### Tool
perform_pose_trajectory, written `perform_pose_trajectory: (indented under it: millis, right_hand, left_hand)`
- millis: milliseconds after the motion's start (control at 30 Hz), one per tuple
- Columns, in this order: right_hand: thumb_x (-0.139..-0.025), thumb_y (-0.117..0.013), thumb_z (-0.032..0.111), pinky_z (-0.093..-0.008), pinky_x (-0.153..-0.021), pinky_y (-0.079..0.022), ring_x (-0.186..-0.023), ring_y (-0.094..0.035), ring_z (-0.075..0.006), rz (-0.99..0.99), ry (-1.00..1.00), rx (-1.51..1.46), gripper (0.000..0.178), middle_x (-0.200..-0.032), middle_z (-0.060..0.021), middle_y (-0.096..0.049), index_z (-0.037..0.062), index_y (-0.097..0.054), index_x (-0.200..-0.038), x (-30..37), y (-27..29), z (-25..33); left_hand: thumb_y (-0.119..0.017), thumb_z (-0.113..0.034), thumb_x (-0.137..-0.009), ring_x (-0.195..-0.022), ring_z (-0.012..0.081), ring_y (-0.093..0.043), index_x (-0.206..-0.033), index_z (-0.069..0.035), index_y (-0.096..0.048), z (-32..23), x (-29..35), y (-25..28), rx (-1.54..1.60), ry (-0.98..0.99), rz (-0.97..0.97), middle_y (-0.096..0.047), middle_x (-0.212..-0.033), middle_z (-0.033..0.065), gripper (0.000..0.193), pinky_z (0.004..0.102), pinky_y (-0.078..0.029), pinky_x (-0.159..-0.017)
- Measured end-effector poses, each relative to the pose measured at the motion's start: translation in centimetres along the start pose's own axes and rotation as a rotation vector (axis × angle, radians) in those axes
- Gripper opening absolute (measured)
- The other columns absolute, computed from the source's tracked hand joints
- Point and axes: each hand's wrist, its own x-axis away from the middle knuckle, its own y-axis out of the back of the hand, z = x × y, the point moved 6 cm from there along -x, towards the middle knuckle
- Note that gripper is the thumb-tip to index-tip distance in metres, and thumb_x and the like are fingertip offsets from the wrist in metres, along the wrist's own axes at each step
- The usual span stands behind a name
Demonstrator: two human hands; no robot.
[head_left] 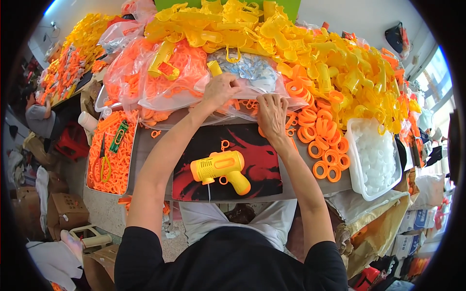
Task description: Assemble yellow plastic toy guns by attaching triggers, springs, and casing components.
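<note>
My left hand (221,91) is closed at the near edge of a clear plastic bag (250,90) holding small greyish see-through parts (247,68). Curled over the same edge, further right, are the fingers of my right hand (272,114). What lies inside each grip is partly hidden. A yellow piece (214,68) stands just beyond my left hand. Between my forearms, a yellow toy gun (221,169) with orange trim lies on its side on a black and red mat (262,182). A thin pale rod sticks out beneath its front end.
Yellow shell parts (340,63) are heaped across the back. Orange rings (320,140) lie right, beside a white tub (357,182) of whitish caps. At left a tray (89,167) of orange parts holds yellow-handled scissors (104,167) and a green tool (118,136). Another person (41,116) sits far left.
</note>
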Motion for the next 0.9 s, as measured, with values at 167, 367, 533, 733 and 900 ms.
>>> perform_pose_trajectory:
  millis: [167, 367, 533, 733, 900]
  right_hand:
    - [-0.084, -0.07, 0.01, -0.0455, -0.098, -0.038, -0.108, -0.057, -0.027, 0.011, 0.036, -0.084, 0.033, -0.11, -0.0061, -0.063, 0.0101, -0.064, -0.117, 1.1, -0.2, 0.1]
    - [-0.083, -0.073, 0.013, -0.0463, -0.098, -0.038, -0.111, -0.055, -0.0267, 0.041, -0.051, -0.031, 0.036, -0.112, -0.0059, -0.063, 0.0111, -0.064, -0.118, 1.5, -0.6, -1.2]
    - [-0.083, -0.074, 0.014, -0.0463, -0.098, -0.038, -0.111, -0.055, -0.0268, 0.036, -0.057, -0.026, 0.034, -0.113, -0.0057, -0.063, 0.0111, -0.066, -0.116, 1.7, -0.1, -0.8]
    - [-0.086, -0.072, 0.013, -0.0458, -0.098, -0.038, -0.108, -0.057, -0.0265, -0.016, -0.1, -0.094, 0.024, -0.109, -0.0046, -0.066, 0.0105, -0.069, -0.11, 2.0, 1.1, -0.7]
    - [-0.093, -0.069, 0.015, -0.0392, -0.092, -0.043, -0.096, -0.06, -0.0226, -0.068, -0.182, -0.216, 0.018, -0.099, -0.0045, -0.068, 0.0072, -0.07, -0.109, 1.3, 4.0, -0.5]
  left_hand:
    - [-0.071, -0.013, -0.084, -0.09, 0.0249, -0.063, -0.078, -0.008, -0.069, -3.2, 0.5, 1.9, -0.116, -0.212, -0.403, -0.063, -0.096, 0.0052, 0.009, 0.0362, -0.052, -0.08]
    - [-0.072, -0.011, -0.078, -0.13, 0.0276, -0.051, -0.081, -0.01, -0.071, -4.9, 1.3, -1.0, -0.507, -0.514, -0.28, -0.053, -0.144, 0.0071, 0.004, 0.0442, -0.042, -0.105]
    - [-0.07, -0.014, -0.081, -0.147, 0.0301, -0.034, -0.075, -0.01, -0.071, -5.1, 0.8, -3.9, -0.526, -0.487, -0.222, -0.036, -0.163, 0.0061, 0.007, 0.0497, -0.029, -0.119]
    - [-0.068, -0.014, -0.084, -0.15, 0.0302, -0.031, -0.073, -0.011, -0.073, -5.1, 0.4, -4.2, -0.577, -0.481, -0.111, -0.036, -0.164, 0.0062, 0.012, 0.0501, -0.024, -0.122]
    - [-0.071, -0.019, -0.085, -0.144, 0.0298, -0.038, -0.08, -0.011, -0.078, -6.3, 4.3, -0.4, -0.289, -0.354, -0.215, -0.048, -0.153, 0.0078, 0.012, 0.0487, -0.026, -0.119]
